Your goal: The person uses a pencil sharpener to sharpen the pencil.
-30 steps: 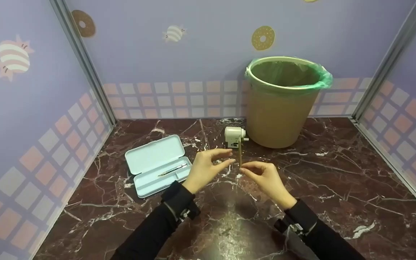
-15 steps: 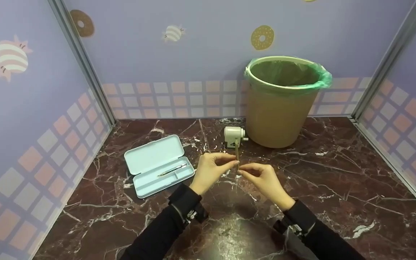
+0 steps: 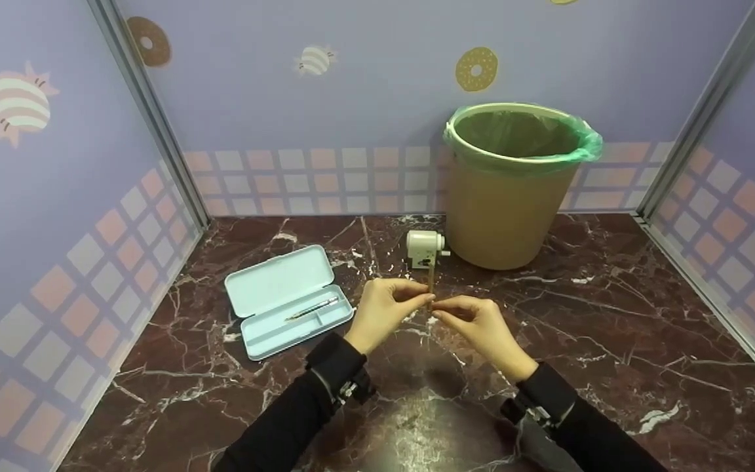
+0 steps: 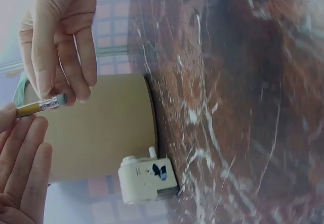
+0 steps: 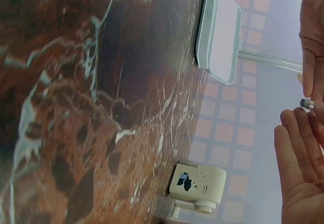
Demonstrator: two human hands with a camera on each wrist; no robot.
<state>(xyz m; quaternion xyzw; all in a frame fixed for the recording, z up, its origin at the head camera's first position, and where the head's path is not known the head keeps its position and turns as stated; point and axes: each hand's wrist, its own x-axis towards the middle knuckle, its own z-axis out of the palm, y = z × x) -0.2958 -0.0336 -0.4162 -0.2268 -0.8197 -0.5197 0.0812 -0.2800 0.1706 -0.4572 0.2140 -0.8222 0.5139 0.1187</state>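
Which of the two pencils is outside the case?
The yellow pencil, pinched by the left hand; the other, a darker pencil, lies inside the open light blue case.

Inside a small patterned booth [image 3: 364, 111]

Lilac panels [image 3: 89, 98], printed with sweets, doughnuts and pink-and-white squares, wall in the worktop [image 3: 613, 314] at its far, left and right edges. Bare metal posts [image 3: 151, 108] stand at the two far corners. A pencil sharpener [image 3: 423, 244] and a pencil case [image 3: 279, 282] give the marbled worktop a desk's look.
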